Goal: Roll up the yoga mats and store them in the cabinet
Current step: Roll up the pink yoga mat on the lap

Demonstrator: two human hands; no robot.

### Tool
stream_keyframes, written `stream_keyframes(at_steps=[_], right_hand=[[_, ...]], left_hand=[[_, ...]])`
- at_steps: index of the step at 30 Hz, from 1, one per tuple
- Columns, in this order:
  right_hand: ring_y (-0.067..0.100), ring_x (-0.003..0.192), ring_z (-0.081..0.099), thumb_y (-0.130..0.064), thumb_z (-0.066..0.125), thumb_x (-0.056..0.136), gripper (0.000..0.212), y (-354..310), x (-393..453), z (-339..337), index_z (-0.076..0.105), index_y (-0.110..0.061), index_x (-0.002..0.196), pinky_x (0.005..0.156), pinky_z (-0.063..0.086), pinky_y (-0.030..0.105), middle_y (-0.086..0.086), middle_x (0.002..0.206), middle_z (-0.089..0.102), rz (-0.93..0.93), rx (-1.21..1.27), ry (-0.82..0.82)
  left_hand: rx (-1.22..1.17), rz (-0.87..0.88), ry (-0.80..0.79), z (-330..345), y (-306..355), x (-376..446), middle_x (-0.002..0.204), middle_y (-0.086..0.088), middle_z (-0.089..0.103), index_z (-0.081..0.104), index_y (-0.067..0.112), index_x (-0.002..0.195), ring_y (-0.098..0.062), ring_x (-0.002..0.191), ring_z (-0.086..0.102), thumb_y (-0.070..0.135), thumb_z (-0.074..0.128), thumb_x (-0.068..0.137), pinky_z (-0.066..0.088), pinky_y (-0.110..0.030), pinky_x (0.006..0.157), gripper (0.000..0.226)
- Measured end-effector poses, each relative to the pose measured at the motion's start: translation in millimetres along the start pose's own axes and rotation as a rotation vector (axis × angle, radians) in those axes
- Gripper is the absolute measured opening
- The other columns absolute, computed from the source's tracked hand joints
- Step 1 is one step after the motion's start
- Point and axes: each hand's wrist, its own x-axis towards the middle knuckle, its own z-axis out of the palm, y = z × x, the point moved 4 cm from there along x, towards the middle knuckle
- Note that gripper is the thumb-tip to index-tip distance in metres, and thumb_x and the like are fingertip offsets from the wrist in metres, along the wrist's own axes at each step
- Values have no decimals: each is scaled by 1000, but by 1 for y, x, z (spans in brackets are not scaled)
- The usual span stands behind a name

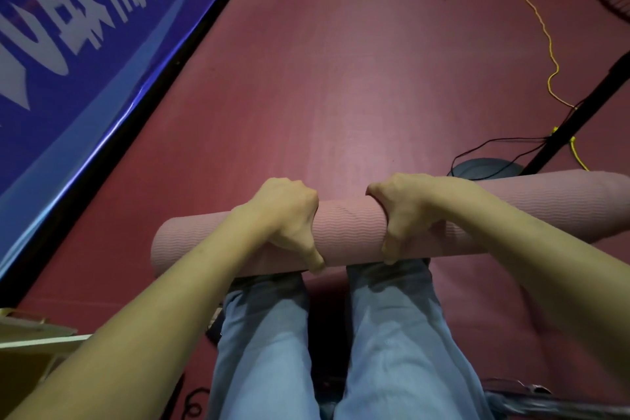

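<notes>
Pink rolled mat (351,232) | left hand (286,215), right hand (405,215) grip it | red floor (341,61) | blue banner (85,44)

The rolled mat (347,232) is held crosswise above the knees (385,286), fingers (378,189) curled over its far side; the banner (85,44) stands left of them; a cable (542,27) lies beyond, to the right.

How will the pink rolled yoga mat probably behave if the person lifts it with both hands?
The rolled yoga mat is a thick cylinder, so it would likely roll if set down loose. The left hand and right hand grip only its middle, so the long ends may sag slightly. Its ribbed surface probably resists slipping.
</notes>
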Motion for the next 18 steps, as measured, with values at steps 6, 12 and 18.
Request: stream_keyframes(at_steps=[6, 12, 18], right_hand=[[11, 88, 63, -47, 94, 46, 73, 2, -14, 9, 61, -31, 109, 76, 56, 34, -11, 98, 66, -80, 91, -41], [8, 97, 63, -38, 98, 51, 78, 5, -24, 14, 58, -32, 117, 84, 55, 30, -14, 107, 66, -105, 207, -195], [3, 93, 57, -50, 95, 54, 82, 1, -41, 32, 48, -33, 120, 69, 43, 18, -16, 103, 57, -97, 210, -223]], left_hand=[[-134, 8, -95, 2, 8, -12, 67, 6, 66, 66, 18, 77, -17, 59, 62, 88, 76, 30, 49, -31, 56, 85], [-316, 20, -213, 3, 19, -19, 75, 9, 69, 69, 19, 80, -15, 66, 66, 81, 84, 29, 57, -31, 65, 82], [-479, 71, -336, 26, 23, -24, 79, 15, 71, 73, 20, 86, -11, 74, 67, 78, 85, 24, 58, -27, 72, 85]])
